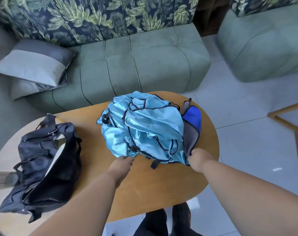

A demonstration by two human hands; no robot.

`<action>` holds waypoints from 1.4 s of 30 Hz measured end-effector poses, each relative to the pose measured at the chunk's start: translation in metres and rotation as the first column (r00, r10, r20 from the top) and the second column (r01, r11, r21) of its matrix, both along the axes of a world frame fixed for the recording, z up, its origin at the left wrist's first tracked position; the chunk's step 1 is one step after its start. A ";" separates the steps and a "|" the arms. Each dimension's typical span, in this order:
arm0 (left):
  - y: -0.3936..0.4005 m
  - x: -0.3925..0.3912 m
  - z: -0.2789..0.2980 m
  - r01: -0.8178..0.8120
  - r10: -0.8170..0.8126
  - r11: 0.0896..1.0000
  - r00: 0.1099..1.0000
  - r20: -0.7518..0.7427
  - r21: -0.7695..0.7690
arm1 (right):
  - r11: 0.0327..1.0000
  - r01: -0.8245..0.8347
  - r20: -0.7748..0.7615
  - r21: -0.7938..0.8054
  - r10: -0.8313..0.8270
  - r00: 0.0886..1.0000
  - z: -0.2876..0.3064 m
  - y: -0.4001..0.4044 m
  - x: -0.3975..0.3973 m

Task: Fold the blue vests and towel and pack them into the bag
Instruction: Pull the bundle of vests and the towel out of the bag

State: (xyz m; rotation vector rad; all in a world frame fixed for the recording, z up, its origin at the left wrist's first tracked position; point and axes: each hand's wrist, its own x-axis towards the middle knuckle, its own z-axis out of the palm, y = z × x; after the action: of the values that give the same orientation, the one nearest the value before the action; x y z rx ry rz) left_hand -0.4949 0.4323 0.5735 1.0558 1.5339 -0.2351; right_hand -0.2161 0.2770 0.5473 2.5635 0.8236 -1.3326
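Vests [141, 128] lie crumpled, unfolded, mid-table, blue-and-grey towel [192, 123] tucked at their right. I see my left hand [122, 163] pinching the near hem, right hand [198, 158] gripping the towel corner. Black bag [42, 167] gapes left; nothing packed, I judge.

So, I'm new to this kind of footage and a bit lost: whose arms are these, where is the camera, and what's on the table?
There is no machine here. A person wears a camera on the head, looking down at their own bare arms. On the wooden table lies a crumpled heap of light blue vests, with a blue and grey towel at its right side. An open black bag lies to the left. The left hand grips the near edge of the vests; the right hand pinches the towel's corner. Nothing is folded yet.
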 end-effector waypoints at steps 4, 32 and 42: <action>-0.012 -0.004 0.005 -0.025 0.025 0.997 1.000 0.007 0.078 | 0.998 0.025 -0.004 0.053 -0.025 1.000 0.000 -0.008 -0.004; 0.007 -0.062 -0.177 0.462 -0.535 0.388 0.817 -0.214 0.797 | 0.748 -0.247 0.546 0.616 -0.179 0.818 -0.157 -0.031 -0.125; 0.003 -0.065 -0.185 0.390 -0.530 0.294 0.827 -0.191 0.872 | 0.642 -0.380 0.618 0.666 -0.189 0.763 -0.176 -0.041 -0.127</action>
State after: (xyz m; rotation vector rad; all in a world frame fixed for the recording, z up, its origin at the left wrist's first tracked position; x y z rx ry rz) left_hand -0.5599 0.4352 0.3880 2.3571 1.1181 0.3340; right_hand -0.3431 0.2357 0.3717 3.1323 1.5704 0.1285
